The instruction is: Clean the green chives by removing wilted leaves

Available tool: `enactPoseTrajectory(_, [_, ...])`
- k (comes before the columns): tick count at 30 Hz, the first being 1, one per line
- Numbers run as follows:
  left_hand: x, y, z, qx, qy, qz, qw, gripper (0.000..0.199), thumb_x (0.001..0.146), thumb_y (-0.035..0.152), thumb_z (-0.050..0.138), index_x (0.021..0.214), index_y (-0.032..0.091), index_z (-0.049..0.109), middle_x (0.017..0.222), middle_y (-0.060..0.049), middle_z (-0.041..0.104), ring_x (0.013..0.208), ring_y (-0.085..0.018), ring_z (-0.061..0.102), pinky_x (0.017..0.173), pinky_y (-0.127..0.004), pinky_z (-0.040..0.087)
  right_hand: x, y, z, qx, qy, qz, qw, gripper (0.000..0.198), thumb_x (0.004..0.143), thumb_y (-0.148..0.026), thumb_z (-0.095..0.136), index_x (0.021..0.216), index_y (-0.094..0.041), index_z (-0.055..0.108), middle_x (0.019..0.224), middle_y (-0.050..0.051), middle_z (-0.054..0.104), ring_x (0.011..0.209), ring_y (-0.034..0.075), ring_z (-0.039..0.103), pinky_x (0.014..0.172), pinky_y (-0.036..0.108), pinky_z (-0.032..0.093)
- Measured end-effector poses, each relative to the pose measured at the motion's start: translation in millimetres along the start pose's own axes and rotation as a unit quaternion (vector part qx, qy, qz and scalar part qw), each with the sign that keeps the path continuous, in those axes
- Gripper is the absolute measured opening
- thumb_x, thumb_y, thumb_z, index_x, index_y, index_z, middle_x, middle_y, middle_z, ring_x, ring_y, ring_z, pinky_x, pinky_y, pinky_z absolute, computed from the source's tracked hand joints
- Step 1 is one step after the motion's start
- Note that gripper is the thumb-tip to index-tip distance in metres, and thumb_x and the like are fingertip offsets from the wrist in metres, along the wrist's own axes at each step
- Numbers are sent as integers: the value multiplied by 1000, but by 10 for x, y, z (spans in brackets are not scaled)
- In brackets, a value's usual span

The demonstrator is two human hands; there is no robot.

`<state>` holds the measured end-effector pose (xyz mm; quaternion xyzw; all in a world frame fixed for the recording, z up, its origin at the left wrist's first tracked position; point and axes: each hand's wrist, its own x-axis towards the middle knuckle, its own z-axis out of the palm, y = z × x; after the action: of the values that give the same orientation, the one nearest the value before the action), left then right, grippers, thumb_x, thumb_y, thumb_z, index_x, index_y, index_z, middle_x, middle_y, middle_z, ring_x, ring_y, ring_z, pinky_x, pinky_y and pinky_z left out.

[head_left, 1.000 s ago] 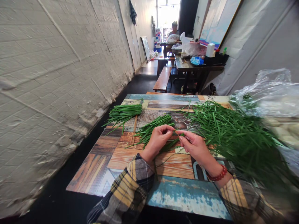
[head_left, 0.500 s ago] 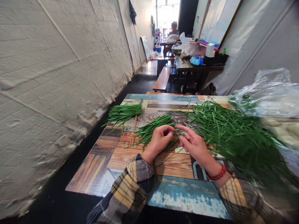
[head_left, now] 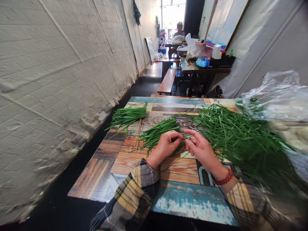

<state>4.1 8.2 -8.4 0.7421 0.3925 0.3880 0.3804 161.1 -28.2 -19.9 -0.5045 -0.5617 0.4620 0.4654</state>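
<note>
My left hand [head_left: 166, 145] is closed in a pinch, its thumb and forefinger meeting the fingers of my right hand [head_left: 199, 147]. Between the fingertips is a thin chive stalk [head_left: 189, 138], mostly hidden by the fingers. My right hand pinches it with thumb and fingers, the forefinger held out above. Beside my left hand lies a neat bunch of chives [head_left: 156, 131]. Farther left rests a second bunch [head_left: 128, 116], with several thin wooden sticks [head_left: 138, 133] next to it. To the right of my right hand spreads a large loose heap of chives [head_left: 231, 131].
The patchwork-patterned table [head_left: 93, 179] runs close to a white brick-patterned wall [head_left: 60, 80]. A clear plastic bag [head_left: 281, 96] stands at the right. Beyond are a wooden bench [head_left: 167, 81], a cluttered table [head_left: 207, 69] and a seated person [head_left: 179, 30].
My left hand has shifted slightly right, so its fingertips now meet the right hand's. The thin tan length seen between them before is now covered. The chive bunches have not moved.
</note>
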Motion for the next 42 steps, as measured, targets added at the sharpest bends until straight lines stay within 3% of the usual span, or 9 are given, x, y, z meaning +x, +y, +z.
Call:
enactPoseTrajectory(3, [7,-40,3,10,-22,5,1000,16,78,12,54,77,15,70,74,-3,65,71,-13,57,67,-22,41,9,9,-16,3,5,-4,1000,42,83,-38,55,119,-18,52,57,-7,53,39,8,42,40,21,34])
enactPoseTrajectory(9, [41,-174,-32,68,73,-51,994,18,81,13,50,81,14,68,75,-4,64,70,-14,56,65,-23,41,37,52,-47,-4,22,7,1000,35,85,-45,54,107,-17,54,57,-6,53,39,8,42,39,21,33])
enactPoseTrajectory(16, [-18,-133,-40,291,-10,-19,957,7,79,18,58,78,17,65,80,-5,59,75,-16,55,67,-27,40,58,126,-57,16,30,18,999,41,86,-55,50,100,-18,55,57,-5,54,39,8,44,39,21,32])
enactPoseTrajectory(22, [-18,-123,-15,349,-32,-26,936,17,84,14,47,74,17,61,80,-7,58,79,-18,55,71,-29,41,61,148,-43,21,28,20,999,41,84,-55,52,101,-17,55,56,-5,55,39,8,44,39,20,32])
enactPoseTrajectory(26, [-1,-153,-18,295,7,-22,955,13,79,11,48,72,17,57,77,-6,58,75,-17,54,69,-29,40,61,154,-48,25,28,19,999,41,84,-54,53,101,-17,56,56,-4,55,39,8,44,38,19,31])
enactPoseTrajectory(30, [41,-182,-30,127,66,-69,987,10,71,7,51,67,16,54,66,0,56,63,-12,50,61,-24,38,57,131,-52,24,22,25,999,42,85,-53,53,105,-17,57,57,-4,55,40,9,44,40,21,32])
enactPoseTrajectory(35, [73,-181,-24,-68,76,-100,990,20,66,4,46,79,14,57,68,2,56,60,-9,51,57,-19,38,45,90,-36,22,8,28,999,41,86,-50,51,106,-15,57,57,-5,53,39,8,41,39,21,30])
enactPoseTrajectory(38, [63,-138,-26,-61,62,-111,990,22,65,2,44,76,12,60,67,1,57,61,-9,51,58,-19,38,43,68,-30,21,8,22,999,41,87,-50,51,106,-14,58,56,-5,53,39,8,41,39,21,30])
enactPoseTrajectory(42, [49,-72,-47,1,-14,-74,997,23,66,1,45,68,12,65,71,-2,63,69,-11,56,67,-22,42,48,40,-41,27,41,19,999,43,86,-52,51,105,-14,59,54,-5,52,38,8,41,39,21,30])
